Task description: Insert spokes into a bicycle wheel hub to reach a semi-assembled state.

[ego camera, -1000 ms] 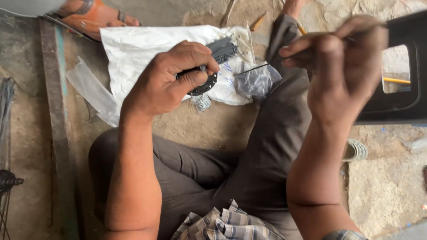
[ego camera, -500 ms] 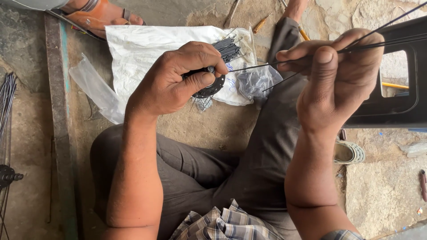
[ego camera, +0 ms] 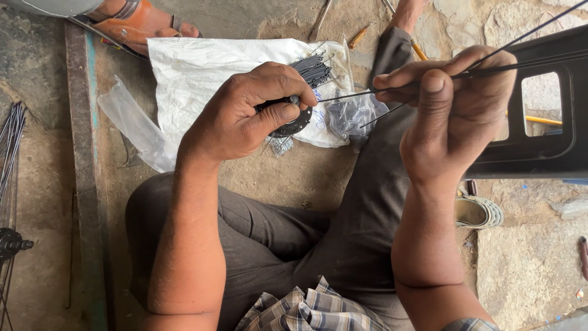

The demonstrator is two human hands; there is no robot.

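Since the earlier frames the right hand (ego camera: 456,101) has shifted a little lower and nearer, and the thin black spokes (ego camera: 520,61) it holds now run more plainly across toward the left hand (ego camera: 251,113), which has stayed over the white sack. The right hand is pressed together, pinching a few spokes between thumb and fingers; their long ends stretch off to the upper right, across the black plastic stool (ego camera: 539,122), and their near ends point at the hub. The left hand is curled shut around a small round black hub (ego camera: 294,122), thumb laid over its flange, with one spoke tip meeting the hub's rim. Under that hand a white sack (ego camera: 202,73) lies on the stone floor (ego camera: 533,263), carrying a loose bundle of black spokes (ego camera: 315,67) and a clear bag of small parts (ego camera: 352,116). The person sits cross-legged in grey trousers (ego camera: 294,239). A sandalled foot (ego camera: 138,21) of someone else rests at the top left, and part of a spoked wheel (ego camera: 9,184) shows at the left edge.
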